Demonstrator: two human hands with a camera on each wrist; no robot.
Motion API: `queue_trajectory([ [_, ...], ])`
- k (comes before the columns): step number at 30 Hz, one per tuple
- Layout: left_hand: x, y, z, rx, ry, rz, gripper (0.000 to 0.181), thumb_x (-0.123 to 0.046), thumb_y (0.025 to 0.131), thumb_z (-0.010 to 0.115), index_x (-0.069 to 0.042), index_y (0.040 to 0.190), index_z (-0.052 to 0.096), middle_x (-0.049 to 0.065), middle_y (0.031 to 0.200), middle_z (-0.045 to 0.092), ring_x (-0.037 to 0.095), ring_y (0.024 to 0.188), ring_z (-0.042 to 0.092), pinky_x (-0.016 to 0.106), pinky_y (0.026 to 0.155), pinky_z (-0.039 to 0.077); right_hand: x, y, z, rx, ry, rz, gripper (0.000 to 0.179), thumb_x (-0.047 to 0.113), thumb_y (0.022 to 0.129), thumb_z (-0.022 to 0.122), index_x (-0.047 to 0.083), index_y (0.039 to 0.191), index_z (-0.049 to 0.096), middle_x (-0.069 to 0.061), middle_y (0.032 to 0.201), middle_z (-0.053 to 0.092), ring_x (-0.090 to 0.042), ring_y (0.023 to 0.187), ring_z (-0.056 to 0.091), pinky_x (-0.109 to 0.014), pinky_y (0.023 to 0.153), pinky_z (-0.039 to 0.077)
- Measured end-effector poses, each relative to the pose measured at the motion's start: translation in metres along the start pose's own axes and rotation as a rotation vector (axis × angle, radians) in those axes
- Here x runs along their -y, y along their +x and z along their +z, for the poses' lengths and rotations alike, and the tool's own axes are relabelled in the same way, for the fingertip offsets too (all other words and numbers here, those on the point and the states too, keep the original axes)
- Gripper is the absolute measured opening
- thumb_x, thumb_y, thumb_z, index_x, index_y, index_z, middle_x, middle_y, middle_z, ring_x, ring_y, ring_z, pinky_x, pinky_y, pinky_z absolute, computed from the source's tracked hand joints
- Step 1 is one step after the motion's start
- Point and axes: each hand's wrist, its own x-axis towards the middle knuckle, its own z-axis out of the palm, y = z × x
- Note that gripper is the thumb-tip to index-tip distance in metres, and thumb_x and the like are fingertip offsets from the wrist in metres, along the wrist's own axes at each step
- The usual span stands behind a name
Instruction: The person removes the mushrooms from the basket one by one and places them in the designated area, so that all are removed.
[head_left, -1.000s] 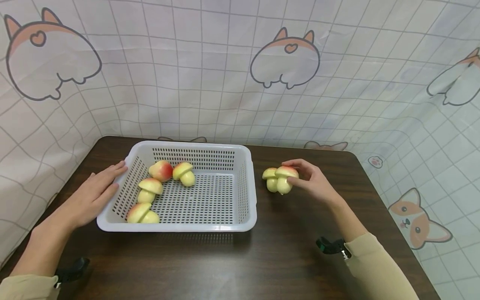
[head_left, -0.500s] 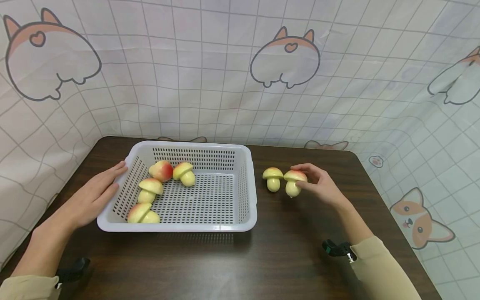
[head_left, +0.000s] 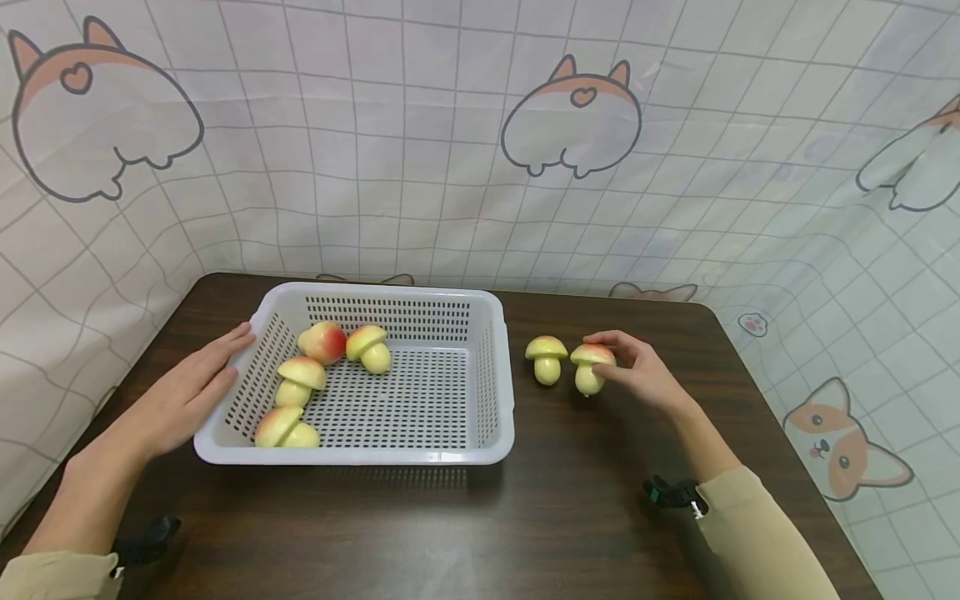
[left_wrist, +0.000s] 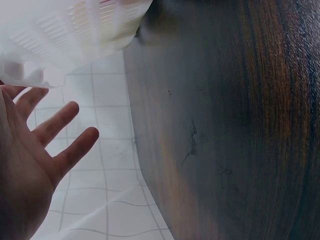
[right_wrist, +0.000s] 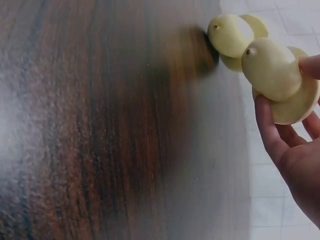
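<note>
The right hand (head_left: pixel 637 372) has shifted its pinched mushroom (head_left: pixel 587 373) rightward, just apart from the neighbouring mushroom (head_left: pixel 546 361) on the tabletop (head_left: pixel 570 508), apparently spacing the pair; the left hand (head_left: pixel 178 390) rests straight-fingered against the basket (head_left: pixel 352 456), farther left.

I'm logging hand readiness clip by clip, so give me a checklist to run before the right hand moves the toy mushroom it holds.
1. Grip: right hand pinches the held mushroom between thumb and fingers: ok.
2. Held mushroom raised off the table: cannot tell.
3. Left hand at the left side of the basket: ok; how firmly it presses, cannot tell.
4. Bare floor in the basket: the four mushrooms lie toward its left, with bare floor on the right: ok.
5. Straight slide to the basket: second mushroom sits between: not ok.
</note>
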Motion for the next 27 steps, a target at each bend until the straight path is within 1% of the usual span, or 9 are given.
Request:
queue_trajectory([
  [4,-0.001,0.001,0.0,0.003,-0.002,-0.012,0.049,-0.01,0.107,0.048,0.0,0.154,0.041,0.019,0.163,0.033,0.038,0.144,0.036,0.006,0.103,0.011,-0.002,0.002,-0.001,-0.01,-0.035,0.023,0.04,0.011,0.098,0.071,0.005,0.136,0.061,-0.014,0.136,0.062,-0.022,0.119,0.055,-0.029,0.091,0.043],
  [8,-0.002,0.001,0.0,0.008,-0.003,-0.029,0.049,-0.011,0.107,0.048,-0.002,0.155,0.041,0.018,0.164,0.032,0.041,0.141,0.039,0.005,0.101,0.012,-0.005,0.006,-0.001,-0.023,-0.069,0.026,0.04,0.011,0.098,0.071,0.005,0.136,0.061,-0.013,0.134,0.063,-0.023,0.119,0.054,-0.029,0.091,0.042],
  [14,-0.002,-0.001,0.0,0.008,-0.008,-0.044,0.049,-0.011,0.108,0.048,-0.002,0.155,0.04,0.017,0.164,0.032,0.039,0.141,0.039,0.005,0.099,0.013,-0.011,0.012,-0.003,-0.032,-0.088,0.019,0.042,0.008,0.098,0.07,0.003,0.138,0.058,-0.014,0.135,0.062,-0.023,0.119,0.054,-0.03,0.092,0.041],
  [18,-0.002,-0.001,0.0,0.005,-0.002,-0.047,0.049,-0.011,0.108,0.048,-0.003,0.155,0.041,0.016,0.164,0.032,0.039,0.138,0.041,0.004,0.098,0.014,-0.013,0.015,-0.003,-0.03,-0.112,0.025,0.042,0.01,0.098,0.07,0.001,0.138,0.058,-0.013,0.135,0.063,-0.026,0.119,0.054,-0.034,0.092,0.041],
  [22,-0.002,-0.001,0.0,0.003,0.002,-0.047,0.049,-0.011,0.108,0.048,-0.003,0.155,0.041,0.016,0.164,0.032,0.039,0.136,0.043,0.004,0.097,0.015,-0.015,0.02,-0.002,-0.023,-0.131,0.026,0.042,0.01,0.099,0.07,-0.001,0.137,0.059,-0.016,0.135,0.063,-0.029,0.119,0.053,-0.039,0.094,0.039],
  [27,-0.003,-0.001,0.0,0.007,-0.002,-0.052,0.049,-0.012,0.108,0.048,-0.004,0.156,0.04,0.016,0.165,0.032,0.04,0.137,0.042,0.004,0.097,0.015,-0.019,0.023,0.0,-0.017,-0.145,0.047,0.042,0.011,0.099,0.069,0.001,0.138,0.059,-0.017,0.135,0.063,-0.031,0.12,0.053,-0.041,0.096,0.039],
])
